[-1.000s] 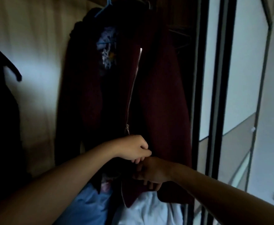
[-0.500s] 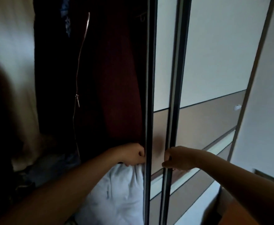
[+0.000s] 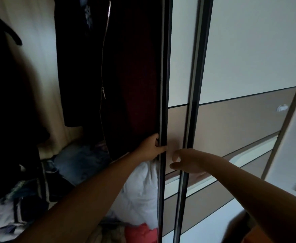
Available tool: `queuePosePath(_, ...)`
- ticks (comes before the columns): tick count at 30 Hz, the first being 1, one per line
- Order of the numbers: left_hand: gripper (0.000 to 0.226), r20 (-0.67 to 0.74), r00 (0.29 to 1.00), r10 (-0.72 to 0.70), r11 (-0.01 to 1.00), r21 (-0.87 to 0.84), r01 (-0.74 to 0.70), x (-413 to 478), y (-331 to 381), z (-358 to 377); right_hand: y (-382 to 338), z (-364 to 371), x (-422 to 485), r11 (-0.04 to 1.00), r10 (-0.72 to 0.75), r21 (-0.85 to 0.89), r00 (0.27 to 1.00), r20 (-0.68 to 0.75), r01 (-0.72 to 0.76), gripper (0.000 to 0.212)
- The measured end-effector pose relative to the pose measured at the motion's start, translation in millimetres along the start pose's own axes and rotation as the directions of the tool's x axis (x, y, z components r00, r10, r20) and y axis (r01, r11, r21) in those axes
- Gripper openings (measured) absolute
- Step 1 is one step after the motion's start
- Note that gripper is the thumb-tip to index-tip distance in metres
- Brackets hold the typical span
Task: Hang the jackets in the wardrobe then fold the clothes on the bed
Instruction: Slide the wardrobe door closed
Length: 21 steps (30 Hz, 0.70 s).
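Maroon jacket (image 3: 136, 76) hangs inside the wardrobe (image 3: 44, 67) — left hand (image 3: 151, 146) grips the sliding door (image 3: 178, 67) edge, right hand (image 3: 187, 160) loose, holding nothing. Best slide evenly — keep fabric off the track.

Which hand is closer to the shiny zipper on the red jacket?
Left. The left hand grips the sliding door's edge, below and right of the zipper pull; the right hand hovers farther right, beyond that edge.
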State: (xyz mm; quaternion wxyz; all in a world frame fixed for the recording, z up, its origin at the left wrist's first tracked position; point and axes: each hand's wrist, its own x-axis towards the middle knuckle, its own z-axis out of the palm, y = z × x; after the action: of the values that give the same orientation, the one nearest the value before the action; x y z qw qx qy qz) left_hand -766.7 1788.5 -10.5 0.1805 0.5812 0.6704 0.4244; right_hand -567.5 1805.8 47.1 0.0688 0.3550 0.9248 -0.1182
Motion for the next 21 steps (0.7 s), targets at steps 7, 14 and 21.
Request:
queuePosePath(7, 0.025, -0.032, 0.999, 0.002, 0.999, 0.044, -0.001, -25, -6, -19, -6, -4, 4, 0.999, -0.030, 0.032, 0.999, -0.015, 0.031, 0.042)
queuePosePath(14, 0.027, -0.065, 0.997, -0.029, 0.978, 0.205, 0.042, -80, -20, -71, -49, 3, 22, 0.994, -0.022, 0.105, 0.999, 0.044, 0.017, 0.030)
queuePosePath(21, 0.031, -0.060, 0.994, -0.095, 0.960, 0.259, 0.108, -169, -24, -146, -130, 22, 27, 0.989, -0.137, 0.069, 0.981, 0.139, 0.129, 0.027)
